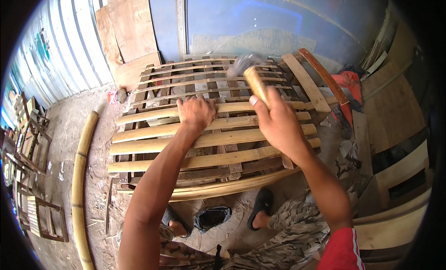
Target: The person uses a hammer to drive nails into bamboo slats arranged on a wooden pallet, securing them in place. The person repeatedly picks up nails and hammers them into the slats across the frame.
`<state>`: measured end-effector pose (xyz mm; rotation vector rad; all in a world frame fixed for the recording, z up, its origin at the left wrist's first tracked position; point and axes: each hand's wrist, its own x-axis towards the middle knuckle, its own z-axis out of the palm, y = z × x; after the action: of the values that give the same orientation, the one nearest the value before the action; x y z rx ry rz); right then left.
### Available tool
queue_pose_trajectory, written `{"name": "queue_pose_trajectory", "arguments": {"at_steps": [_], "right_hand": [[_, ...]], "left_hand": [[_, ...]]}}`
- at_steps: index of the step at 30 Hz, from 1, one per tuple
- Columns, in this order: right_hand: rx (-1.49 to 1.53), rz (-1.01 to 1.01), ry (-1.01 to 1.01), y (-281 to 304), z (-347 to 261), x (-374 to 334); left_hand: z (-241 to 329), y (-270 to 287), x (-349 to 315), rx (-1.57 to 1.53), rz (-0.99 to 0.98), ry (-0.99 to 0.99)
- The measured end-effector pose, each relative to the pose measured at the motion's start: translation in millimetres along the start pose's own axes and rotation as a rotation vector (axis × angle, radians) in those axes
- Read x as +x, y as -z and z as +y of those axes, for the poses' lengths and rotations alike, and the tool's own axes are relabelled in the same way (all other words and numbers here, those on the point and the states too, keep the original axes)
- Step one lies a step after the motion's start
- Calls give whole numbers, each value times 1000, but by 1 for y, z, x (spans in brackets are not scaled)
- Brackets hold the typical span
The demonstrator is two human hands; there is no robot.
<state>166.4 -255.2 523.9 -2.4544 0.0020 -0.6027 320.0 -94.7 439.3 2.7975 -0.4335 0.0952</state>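
Observation:
My left hand (197, 114) is closed over a split-bamboo slat (151, 115) in the middle of a slatted wooden and bamboo frame. The fingers curl over the slat's far edge, and their tips are partly hidden. In my right hand (279, 121) is a hammer (256, 85), gripped by its light wooden handle and raised above the frame. Its metal head is smeared by motion. Wider pale bamboo slats (213, 139) lie crosswise on the near half. Narrower slats (209, 79) cover the far half, over darker wooden bars.
A long bamboo pole (80, 177) lies on the floor at left. Boards (306, 82) lean at the frame's right end. A black bag-like thing (212, 219) sits between my feet. Plywood sheets (127, 33) and a blue panel (278, 19) stand behind; small wooden chairs (44, 216) are far left.

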Motion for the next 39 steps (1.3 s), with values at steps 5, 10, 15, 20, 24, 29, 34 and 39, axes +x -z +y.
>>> {"name": "queue_pose_trajectory", "arguments": {"at_steps": [5,10,15,20,24,29,34,39], "right_hand": [[-178,-398,-213,-15,18,-16],[-122,-244,-157,-12,21,-24],[-95,-257,-96,-14,18,-18],[81,80,4,0,-4,-4],[-195,-221,-11,-23,29,-18],[-101,-157,-89,-10,14,-22],[-161,-199,10,-24,28,-20],[64,22,-14,-5,-5,-9]], "left_hand": [[1,-4,-2,14,11,-3],[1,2,-1,16,-34,-12],[1,-3,0,8,-5,-14],[-4,-9,0,-7,66,-11],[-3,-9,4,-6,69,-20],[-2,-7,4,16,52,-32],[-2,-12,3,8,72,-29],[-9,-13,4,18,57,-28]]}}
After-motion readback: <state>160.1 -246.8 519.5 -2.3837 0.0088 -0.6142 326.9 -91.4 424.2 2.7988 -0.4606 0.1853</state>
